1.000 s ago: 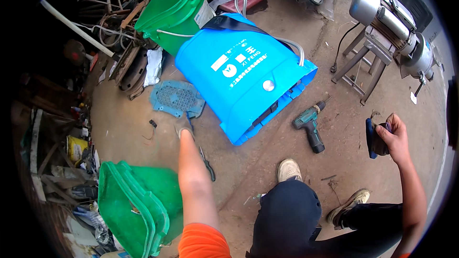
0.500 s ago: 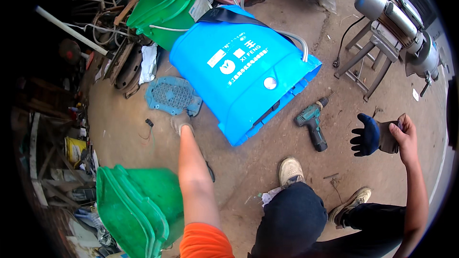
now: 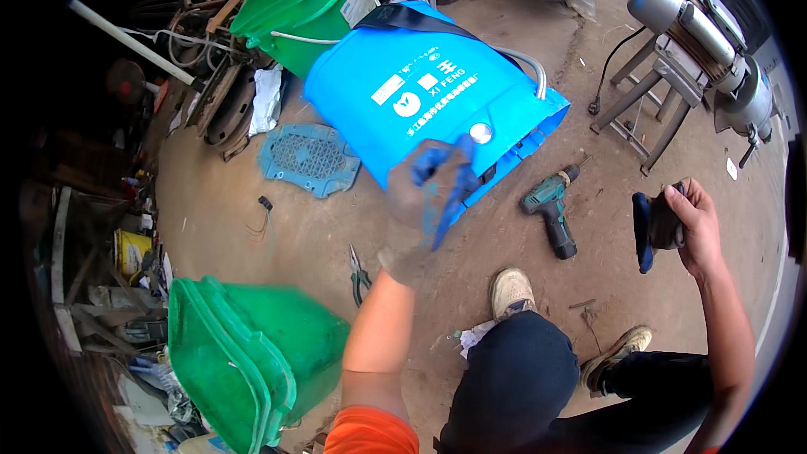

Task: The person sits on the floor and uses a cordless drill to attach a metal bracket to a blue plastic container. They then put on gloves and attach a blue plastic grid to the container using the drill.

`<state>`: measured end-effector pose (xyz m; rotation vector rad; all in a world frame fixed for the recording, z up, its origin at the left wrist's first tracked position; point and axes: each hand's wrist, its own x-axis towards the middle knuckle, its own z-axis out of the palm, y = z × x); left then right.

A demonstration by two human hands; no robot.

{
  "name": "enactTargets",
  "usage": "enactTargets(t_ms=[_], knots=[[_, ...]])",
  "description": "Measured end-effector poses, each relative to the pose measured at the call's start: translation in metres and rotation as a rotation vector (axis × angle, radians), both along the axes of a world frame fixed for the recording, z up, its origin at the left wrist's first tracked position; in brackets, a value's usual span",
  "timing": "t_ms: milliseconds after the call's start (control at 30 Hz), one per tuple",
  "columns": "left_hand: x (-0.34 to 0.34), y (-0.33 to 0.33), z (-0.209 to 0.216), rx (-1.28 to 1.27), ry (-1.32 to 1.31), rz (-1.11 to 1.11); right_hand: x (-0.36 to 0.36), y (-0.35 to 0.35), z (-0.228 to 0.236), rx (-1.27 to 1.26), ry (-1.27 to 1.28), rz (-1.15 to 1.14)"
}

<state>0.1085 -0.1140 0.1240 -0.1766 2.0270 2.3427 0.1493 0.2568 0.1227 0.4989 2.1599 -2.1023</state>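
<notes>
My left hand wears a grey glove with blue-coated fingers. It is raised in front of the lower end of a blue plastic backpack sprayer tank, blurred by motion; its fingers look apart and I see nothing held. Out to the right, my bare right hand grips a folded blue and grey work glove between thumb and fingers. A teal cordless drill lies on the floor between the tank and my right hand. Pliers with dark green handles lie beside my left forearm.
Green plastic tanks lie at the near left and far left. A blue grid-patterned plate lies left of the blue tank. A motorised machine stands on a metal stool at right. Scrap crowds the left.
My left hand has risen from beside the blue plate and moved right, uncovering the pliers. In my right hand the glove has turned and bunched up. The near green tank has shifted slightly.
</notes>
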Motion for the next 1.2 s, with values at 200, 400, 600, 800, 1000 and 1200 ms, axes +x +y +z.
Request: enactTargets(t_ms=[200,400,600,800,1000,1200], knots=[[-0.001,0.089,0.005,-0.495,0.350,-0.898,-0.012,-0.096,-0.011,-0.381,0.092,0.217],[-0.002,0.099,-0.004,-0.546,0.241,-0.875,-0.003,-0.086,-0.014,-0.403,0.096,0.199],[-0.006,0.101,-0.048,-0.191,-0.124,-0.827,0.004,-0.057,-0.049,0.377,0.426,0.137],[0.009,0.132,-0.062,-0.910,0.437,-0.724,0.002,-0.060,-0.037,0.114,-0.383,0.301],[0.006,0.145,-0.092,-0.922,0.205,-0.716,-0.016,-0.057,-0.078,-0.648,-0.104,-0.240],[0.025,0.162,-0.100,-0.699,0.742,-0.815,-0.046,-0.024,-0.095,0.004,-0.087,0.071]])
